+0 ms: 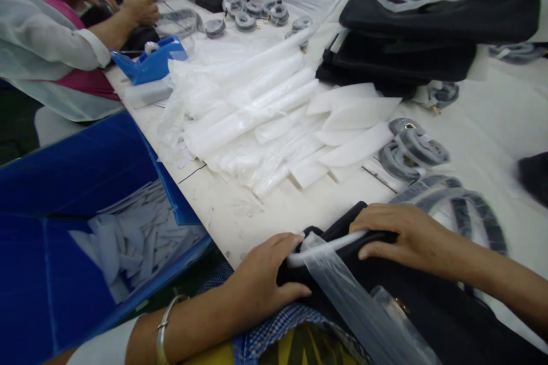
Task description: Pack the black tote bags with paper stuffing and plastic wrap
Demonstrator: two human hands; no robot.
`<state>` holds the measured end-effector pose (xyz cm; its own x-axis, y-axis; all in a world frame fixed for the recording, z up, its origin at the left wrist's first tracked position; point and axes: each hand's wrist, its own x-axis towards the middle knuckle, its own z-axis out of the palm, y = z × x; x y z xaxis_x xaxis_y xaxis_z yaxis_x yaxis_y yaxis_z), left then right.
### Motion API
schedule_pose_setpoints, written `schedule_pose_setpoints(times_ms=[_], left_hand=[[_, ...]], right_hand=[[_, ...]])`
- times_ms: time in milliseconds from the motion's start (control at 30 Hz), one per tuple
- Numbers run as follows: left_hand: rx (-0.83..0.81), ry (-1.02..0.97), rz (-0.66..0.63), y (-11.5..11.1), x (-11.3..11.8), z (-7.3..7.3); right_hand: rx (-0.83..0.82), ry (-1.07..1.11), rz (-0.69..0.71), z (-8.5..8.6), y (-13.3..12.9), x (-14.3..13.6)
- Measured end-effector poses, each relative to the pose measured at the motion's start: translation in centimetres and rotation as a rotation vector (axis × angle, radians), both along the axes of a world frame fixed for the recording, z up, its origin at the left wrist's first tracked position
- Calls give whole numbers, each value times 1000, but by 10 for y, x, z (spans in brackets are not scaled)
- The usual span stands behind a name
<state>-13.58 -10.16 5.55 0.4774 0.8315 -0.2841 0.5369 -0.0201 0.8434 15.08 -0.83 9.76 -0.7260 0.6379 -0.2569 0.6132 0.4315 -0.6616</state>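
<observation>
Holding a soft black bag (445,308) nearest, at 4 o'clock, in 2 hands. With the left hand (265,274) at 6 o'clock, gripping its mouth between thumb and fingers; with the right hand (409,232) at 4 o'clock, closing over its rim beside a smooth white tube (342,241). Seeing a filmy translucent strip (359,296) crossing the tube. At 9 o'clock, seeing a blue bin (25,194) holding loose, flat white pieces (137,239). At 12 o'clock, seeing glossy, crinkled white sheets (252,114) heaping; at 3 o'clock, coiled grey straps (428,154) in clear wrap.
</observation>
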Motion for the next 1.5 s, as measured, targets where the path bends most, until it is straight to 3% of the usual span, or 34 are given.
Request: schedule_pose_setpoints(times_ms=[133, 233, 433, 633, 700, 767, 900, 1000, 1067, 1167, 1267, 1367, 1500], left_hand=[[-40, 53, 65, -7, 3, -4], [-88, 131, 3, -4, 3, -2], [138, 293, -146, -2, 3, 4], [336, 458, -218, -13, 1, -26], [406, 458, -233, -16, -2, -37], [462, 407, -226, -18, -6, -42], [487, 254, -164, -18, -6, -30], [530, 171, -215, -11, 8, -9], [596, 146, -297, -4, 23, 1], [688, 154, -378, 7, 43, -1], [727, 199, -373, 8, 50, -16], [756, 242, -329, -1, 41, -28], [796, 255, -282, -25, 18, -34]], right_hand=[[22, -3, -22, -4, -4, 0], [55, -14, 1, -9, -4, -1], [208, -11, 73, -27, -1, -3], [308, 29, 168, -59, 5, -11], [370, 43, 138, -62, 6, -13], [478, 38, 21, -57, 1, -10], [701, 30, -330, -28, -43, 6], [694, -36, -464, -6, -102, 19], [641, -138, -511, -2, -143, 24], [570, -281, -555, -14, -190, 26], [489, -337, -615, -36, -213, 25], [402, -304, -643, -50, -222, 22], [340, -204, -599, -50, -233, 17]])
